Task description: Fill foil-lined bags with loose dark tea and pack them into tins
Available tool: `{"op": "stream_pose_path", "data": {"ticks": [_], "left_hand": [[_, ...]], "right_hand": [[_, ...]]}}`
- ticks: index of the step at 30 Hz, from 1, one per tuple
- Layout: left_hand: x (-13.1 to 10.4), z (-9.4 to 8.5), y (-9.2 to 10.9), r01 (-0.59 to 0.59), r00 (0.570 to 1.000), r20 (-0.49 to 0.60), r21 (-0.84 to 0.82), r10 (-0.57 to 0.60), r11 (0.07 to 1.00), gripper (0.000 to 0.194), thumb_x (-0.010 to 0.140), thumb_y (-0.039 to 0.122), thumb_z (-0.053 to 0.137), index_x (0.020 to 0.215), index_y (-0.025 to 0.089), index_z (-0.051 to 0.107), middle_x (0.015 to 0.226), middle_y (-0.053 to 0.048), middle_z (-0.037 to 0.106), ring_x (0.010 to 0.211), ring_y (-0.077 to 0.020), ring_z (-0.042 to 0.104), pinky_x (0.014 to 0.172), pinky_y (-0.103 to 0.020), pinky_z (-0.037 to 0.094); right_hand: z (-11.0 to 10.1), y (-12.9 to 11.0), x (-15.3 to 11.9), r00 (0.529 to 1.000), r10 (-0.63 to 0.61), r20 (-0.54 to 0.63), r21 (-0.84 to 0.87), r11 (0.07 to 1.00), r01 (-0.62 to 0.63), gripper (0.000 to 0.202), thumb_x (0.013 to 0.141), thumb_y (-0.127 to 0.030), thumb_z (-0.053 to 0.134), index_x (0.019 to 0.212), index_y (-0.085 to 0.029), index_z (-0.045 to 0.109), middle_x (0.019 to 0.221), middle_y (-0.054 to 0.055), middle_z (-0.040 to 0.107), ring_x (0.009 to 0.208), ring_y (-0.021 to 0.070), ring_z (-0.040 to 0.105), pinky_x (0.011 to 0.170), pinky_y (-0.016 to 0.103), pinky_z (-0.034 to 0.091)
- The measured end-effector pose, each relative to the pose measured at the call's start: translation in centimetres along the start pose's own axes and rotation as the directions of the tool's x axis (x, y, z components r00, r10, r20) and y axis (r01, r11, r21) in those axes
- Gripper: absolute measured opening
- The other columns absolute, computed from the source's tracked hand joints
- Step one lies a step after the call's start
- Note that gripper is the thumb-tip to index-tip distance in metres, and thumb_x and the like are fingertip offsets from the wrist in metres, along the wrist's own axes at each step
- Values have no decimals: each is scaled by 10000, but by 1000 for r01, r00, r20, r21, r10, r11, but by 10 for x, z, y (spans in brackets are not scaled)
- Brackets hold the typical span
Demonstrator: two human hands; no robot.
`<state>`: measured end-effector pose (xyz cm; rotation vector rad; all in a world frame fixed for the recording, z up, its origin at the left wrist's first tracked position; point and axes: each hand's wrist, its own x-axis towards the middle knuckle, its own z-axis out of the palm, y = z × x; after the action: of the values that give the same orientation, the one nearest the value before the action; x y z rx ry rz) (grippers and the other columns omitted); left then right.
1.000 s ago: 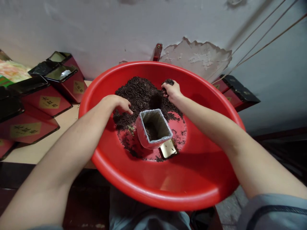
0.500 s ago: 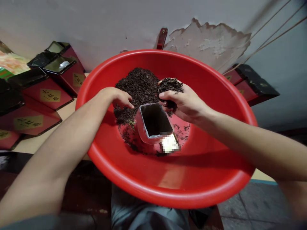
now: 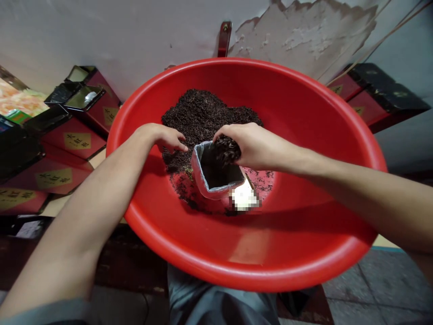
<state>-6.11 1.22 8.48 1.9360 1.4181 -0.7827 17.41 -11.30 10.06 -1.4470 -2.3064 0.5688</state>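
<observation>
A large red basin [image 3: 270, 243] holds a heap of dark dried leaves [image 3: 199, 113]. Standing in the basin is an open square container [image 3: 203, 183] with a clear plastic liner folded over its rim. My right hand [image 3: 248, 144] is closed round a clump of dark leaves [image 3: 227, 151], palm down, over the container's mouth. Left of the container, my left hand [image 3: 171, 139] rests at the leaf heap, its fingers apart and holding nothing that shows. A bright device [image 3: 244, 196], its face blurred out, lies beside the container's near right corner.
Several red and black tins with yellow labels [image 3: 77, 141] stand left of the basin. More dark-lidded tins [image 3: 375, 101] are at the right by the peeling wall [image 3: 297, 40]. A bag with pale orange contents [image 3: 20, 101] lies at the far left.
My right hand has turned over and moved down and left with its leaves, from beside the container to over its opening. My left hand has barely moved. The view has shifted slightly.
</observation>
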Motion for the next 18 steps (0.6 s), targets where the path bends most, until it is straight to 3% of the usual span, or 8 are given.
{"op": "stream_pose_path", "data": {"ticks": [4,9,13,18], "left_hand": [[-1,-1,1,-11,1000,11,9,11,1000,839,1010,502,540,1737,266,195,1658,-118,519,1387,-289,619,958,-282,588],[-3,0,4,-2,1000,0,50,2,999,817,1009,511,528,1732,286,221,1662,-107,517,1381,-286,623,966,-272,580],[-6,0,6,-7,1000,-1,63,7,998,822,1005,511,522,1732,275,220,1658,-123,518,1377,-293,621,955,-277,585],[-7,-1,9,-2,1000,4,84,2,996,852,995,536,505,1737,255,195,1673,-122,497,1406,-304,598,989,-293,572]], "right_hand": [[9,-1,-4,1000,-25,1,-152,988,25,422,716,-73,759,1106,-232,731,1045,79,741,946,266,674,739,328,447],[14,-12,-7,997,-15,70,-400,915,42,377,834,-45,639,1170,-201,708,1102,117,684,818,215,651,680,325,386],[18,-22,-4,996,-31,80,-428,902,62,403,886,-49,569,1237,-199,701,1143,129,640,780,196,627,678,337,387],[27,-23,3,972,-183,146,-319,921,222,416,882,-10,531,1229,-146,716,1235,154,628,961,233,625,776,338,437]]}}
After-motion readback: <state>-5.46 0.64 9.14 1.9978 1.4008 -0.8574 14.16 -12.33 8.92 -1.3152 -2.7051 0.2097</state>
